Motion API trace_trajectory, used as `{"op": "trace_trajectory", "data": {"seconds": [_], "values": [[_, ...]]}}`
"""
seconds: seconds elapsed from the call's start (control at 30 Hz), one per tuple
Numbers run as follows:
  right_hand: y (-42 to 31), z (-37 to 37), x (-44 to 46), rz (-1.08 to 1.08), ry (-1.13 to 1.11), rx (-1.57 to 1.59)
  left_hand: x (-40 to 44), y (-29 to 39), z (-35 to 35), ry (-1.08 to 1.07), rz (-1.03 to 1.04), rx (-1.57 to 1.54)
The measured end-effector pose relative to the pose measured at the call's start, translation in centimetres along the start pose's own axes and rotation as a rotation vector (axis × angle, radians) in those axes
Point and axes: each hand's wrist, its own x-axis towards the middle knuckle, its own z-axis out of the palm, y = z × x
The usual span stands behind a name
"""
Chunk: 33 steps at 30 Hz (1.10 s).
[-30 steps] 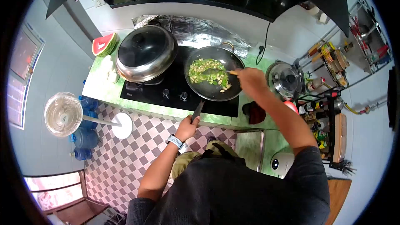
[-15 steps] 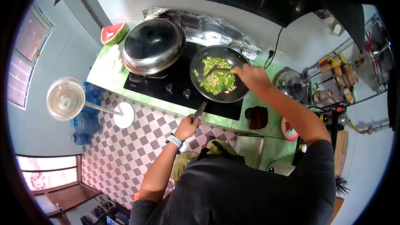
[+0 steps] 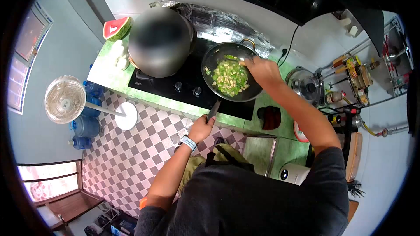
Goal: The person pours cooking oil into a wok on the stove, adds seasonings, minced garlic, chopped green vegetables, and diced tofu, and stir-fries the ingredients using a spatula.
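A dark wok [image 3: 209, 85] sits on the right side of the black stove. Chopped green vegetable with pale pieces [image 3: 231, 78] lies heaped in it. My left hand [image 3: 201, 129], a watch on its wrist, is closed around the wok's long handle [image 3: 214, 110] at the stove's front edge. Over the wok's right rim, my right hand [image 3: 264, 73] grips a spatula [image 3: 238, 59], whose head rests in the food near the far side and is partly hidden. A small loop handle [image 3: 248, 43] shows on the wok's back rim.
A large lidded pot [image 3: 159, 46], partly blurred, stands on the left of the stove [image 3: 187, 91]. Behind are foil sheets [image 3: 218, 22]. Cut watermelon [image 3: 117, 29] lies far left; a dark red cloth [image 3: 269, 118] and glass-lidded pot [image 3: 306, 86] are right. A fan [image 3: 127, 116] stands on the floor.
My right hand and the spatula have shifted toward the wok's far side. The food has been pushed around and now sits in a more gathered heap. My left hand still holds the handle.
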Motion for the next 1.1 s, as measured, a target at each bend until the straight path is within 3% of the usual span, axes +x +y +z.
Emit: {"op": "trace_trajectory", "data": {"seconds": [0.07, 0.27, 0.33, 0.43, 0.6, 0.67, 0.8, 0.87, 0.93, 1.1], "values": [[-1.1, -0.4, 1.3, -0.037, 0.099, -0.028, 0.6, -0.4, 0.1, 0.025, 0.111, -0.03], [-1.2, -2.4, -3.6, -0.119, 0.068, 0.012, 0.2, 0.2, -0.3, 0.017, 0.105, -0.049], [-0.2, -5.4, -5.5, 0.043, -0.173, -0.039, 0.3, 0.2, -0.4, 0.014, 0.114, -0.048], [0.3, -9.6, -7.9, 0.123, -0.244, -0.082, 1.1, -1.1, 0.3, 0.035, 0.164, -0.035], [-2.1, -4.8, -7.9, 0.129, -0.398, -0.09, 1.0, -0.8, 0.2, 0.0, 0.132, -0.1], [-2.2, -2.7, -6.2, 0.289, -0.311, -0.159, 1.3, -0.7, 0.1, -0.012, 0.129, -0.072], [0.0, -6.5, -7.4, 0.303, -0.234, -0.187, 1.5, -1.8, 0.6, -0.005, 0.124, -0.101], [-0.6, -9.4, -7.7, 0.272, -0.43, -0.121, 1.8, -1.9, 0.7, 0.009, 0.12, -0.104], [-2.5, -7.6, -8.1, 0.252, -0.435, -0.099, 1.9, -2.1, 1.0, 0.006, 0.105, -0.135], [-4.1, -1.3, -6.3, 0.296, -0.207, -0.023, 0.9, -1.0, 0.6, 0.001, 0.08, -0.082]]}}
